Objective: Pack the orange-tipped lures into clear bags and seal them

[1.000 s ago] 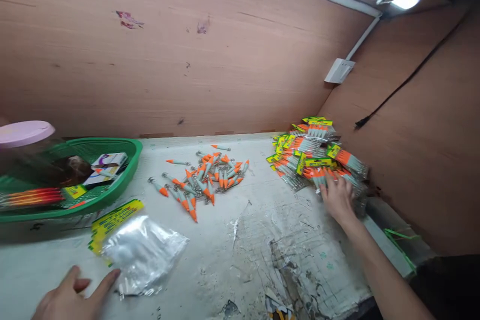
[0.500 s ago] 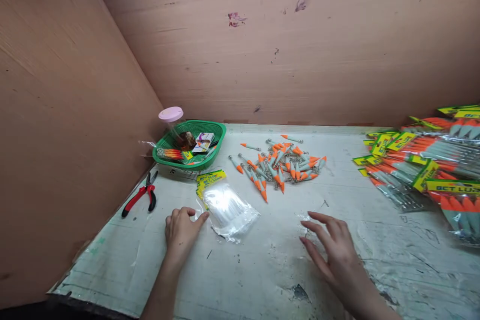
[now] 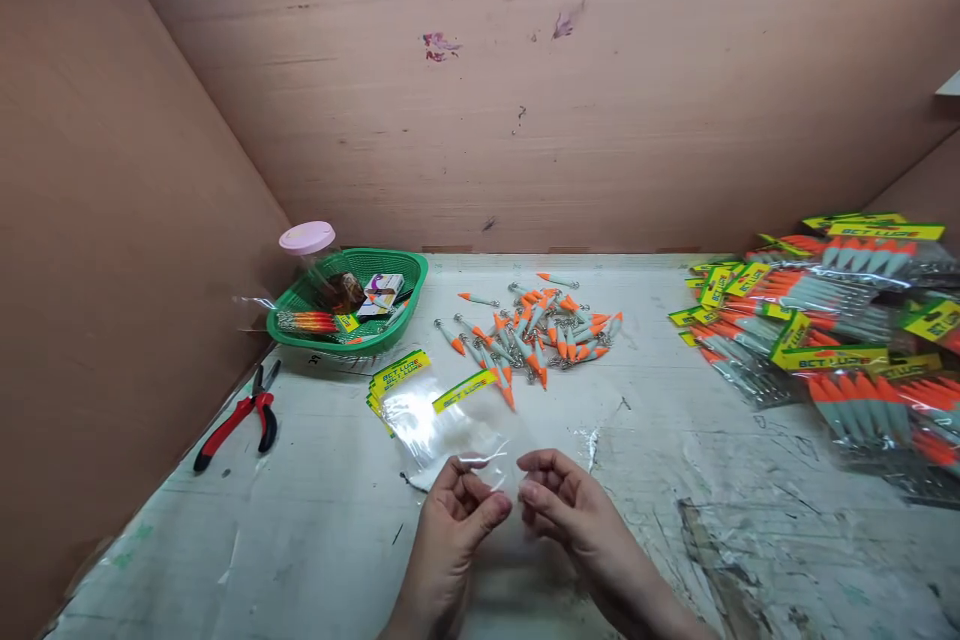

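Observation:
A clear plastic bag [image 3: 480, 425] with a yellow BCT LURE header is raised in front of me, its header end pointing away. My left hand [image 3: 459, 530] pinches its near edge between thumb and fingers. At the right side of that same edge my right hand [image 3: 570, 510] is closed, thumb against fingers, with the film at its tips. Behind and left lies a stack of similar bags [image 3: 401, 410], partly covered by the raised one. Beyond them is a loose pile of orange-and-pale fishing lures [image 3: 532, 330] with metal hooks.
Red-handled pliers [image 3: 238, 420] lie at the left. A green basket [image 3: 416, 285] at the back left holds a pink-lidded jar [image 3: 307, 240], a small box and packed lures. Filled lure packs [image 3: 855, 405] are heaped at the right. Wooden panels [image 3: 487, 150] close off the back and left.
One bag has come off the stack and toward me. My left hand moved right and my right hand moved left, both closing at its near edge. The view has shifted right.

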A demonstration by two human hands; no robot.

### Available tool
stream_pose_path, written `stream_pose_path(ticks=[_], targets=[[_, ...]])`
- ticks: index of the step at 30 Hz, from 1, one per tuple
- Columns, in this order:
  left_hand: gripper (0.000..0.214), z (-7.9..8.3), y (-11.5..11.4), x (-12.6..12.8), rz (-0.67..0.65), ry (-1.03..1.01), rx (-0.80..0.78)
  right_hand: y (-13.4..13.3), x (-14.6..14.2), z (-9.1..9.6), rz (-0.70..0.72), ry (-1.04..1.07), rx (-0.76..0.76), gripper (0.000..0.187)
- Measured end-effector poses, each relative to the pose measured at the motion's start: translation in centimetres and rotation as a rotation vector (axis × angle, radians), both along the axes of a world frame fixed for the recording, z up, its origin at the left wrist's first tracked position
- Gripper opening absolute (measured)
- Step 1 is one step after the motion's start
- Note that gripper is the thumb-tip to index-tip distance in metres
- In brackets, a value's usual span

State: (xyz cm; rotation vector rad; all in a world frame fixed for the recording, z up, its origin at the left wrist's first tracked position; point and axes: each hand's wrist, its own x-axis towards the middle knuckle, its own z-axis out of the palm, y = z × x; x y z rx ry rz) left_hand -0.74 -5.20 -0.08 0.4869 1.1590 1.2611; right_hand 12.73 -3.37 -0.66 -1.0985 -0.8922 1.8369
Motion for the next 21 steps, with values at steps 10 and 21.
stream_pose_path(ticks=[10,21], targets=[[0.019,2.5,8.0,-3.2,0.413,-0.274,0.062,8.7,2.6,1.8,0.087,-1.054,0.775,0.015],[0.018,-0.7,9.3,-4.5,0.541,-0.259,0.145,13.2,-4.8,-0.2,0.13,-1.515,0.785,0.009]])
